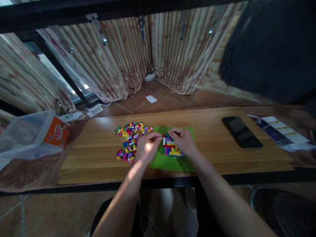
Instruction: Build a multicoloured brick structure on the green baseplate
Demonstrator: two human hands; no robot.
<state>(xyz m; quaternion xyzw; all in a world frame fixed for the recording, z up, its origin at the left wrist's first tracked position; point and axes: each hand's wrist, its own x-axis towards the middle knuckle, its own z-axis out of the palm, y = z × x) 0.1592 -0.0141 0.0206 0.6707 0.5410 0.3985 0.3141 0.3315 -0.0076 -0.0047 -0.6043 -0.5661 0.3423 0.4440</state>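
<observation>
A green studded baseplate (172,162) lies on the wooden table (212,158) in front of me. A patch of small coloured bricks (170,147) is built on it. My left hand (146,147) rests at the plate's left edge, fingers curled with thumb and forefinger pinched together; whatever they hold is too small to make out. My right hand (182,141) lies over the built patch, fingers bent down onto the bricks. A loose pile of several coloured bricks (129,140) is spread on the table just left of my left hand.
A black phone (242,132) lies on the table's right part, with printed leaflets (283,131) beyond it. A clear plastic box with an orange label (37,133) stands at the far left. Curtains (118,56) hang behind the table. A dark stool (278,207) is at lower right.
</observation>
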